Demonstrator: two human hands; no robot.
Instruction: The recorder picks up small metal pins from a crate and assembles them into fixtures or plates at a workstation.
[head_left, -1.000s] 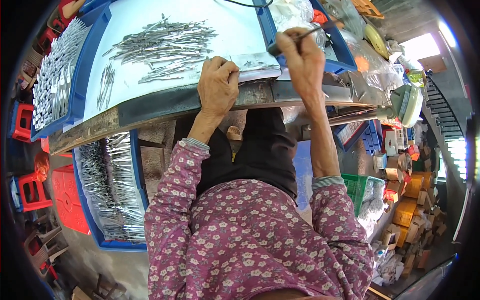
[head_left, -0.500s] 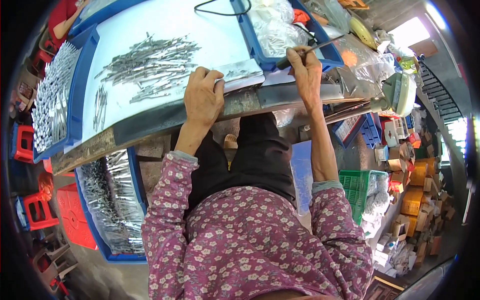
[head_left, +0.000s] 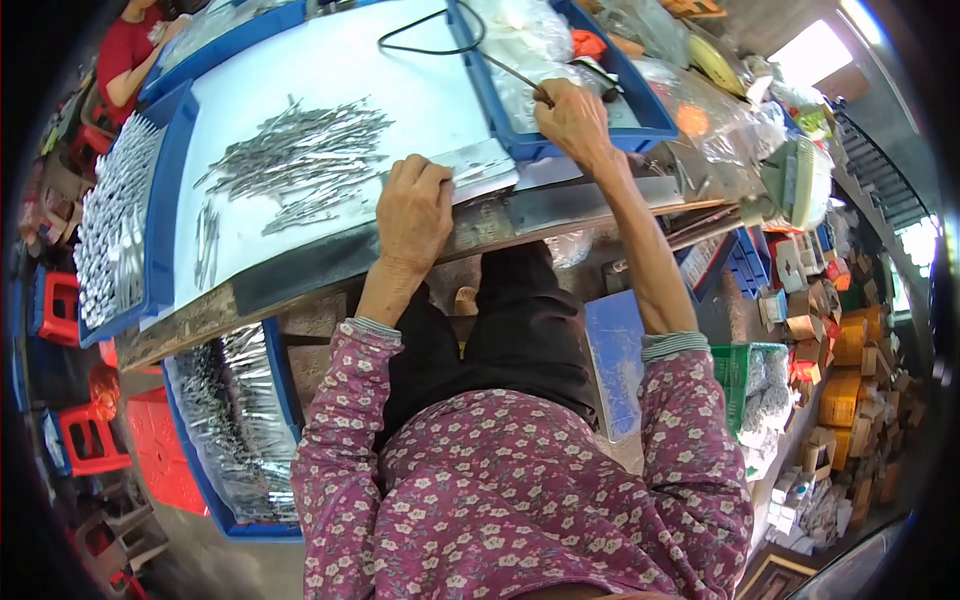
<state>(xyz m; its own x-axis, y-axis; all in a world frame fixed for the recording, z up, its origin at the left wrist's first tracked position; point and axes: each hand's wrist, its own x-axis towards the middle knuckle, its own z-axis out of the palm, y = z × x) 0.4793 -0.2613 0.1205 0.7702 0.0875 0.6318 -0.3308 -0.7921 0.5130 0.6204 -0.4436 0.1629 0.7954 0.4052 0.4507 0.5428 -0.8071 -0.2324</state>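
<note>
My left hand point(head_left: 414, 215) rests at the table's front edge, fingers curled down beside the left end of a flat pale plate point(head_left: 485, 168). Whatever lies under those fingertips is hidden. Farther right, over the near side of a blue tray, my right hand point(head_left: 575, 122) is closed on a tool with a thin dark shaft point(head_left: 522, 80). The shaft points to the far left; the fist covers its handle. To the left of my hands, a loose pile of thin metal strips point(head_left: 300, 155) lies on a white sheet, with a few more strips point(head_left: 207, 243) apart from it.
A blue tray point(head_left: 158, 240) of upright metal pieces stands at the left. Clear bags fill another blue tray point(head_left: 648, 128) at the right. A black cord point(head_left: 415, 50) loops at the far side. Below the table sits a blue bin point(head_left: 235, 527) of strips. A co-worker's red sleeve point(head_left: 125, 50) shows far left.
My right hand has moved left and away from me and turned over; the tool's shaft now points far left instead of far right. My left hand has stayed near the plate, fingers curled.
</note>
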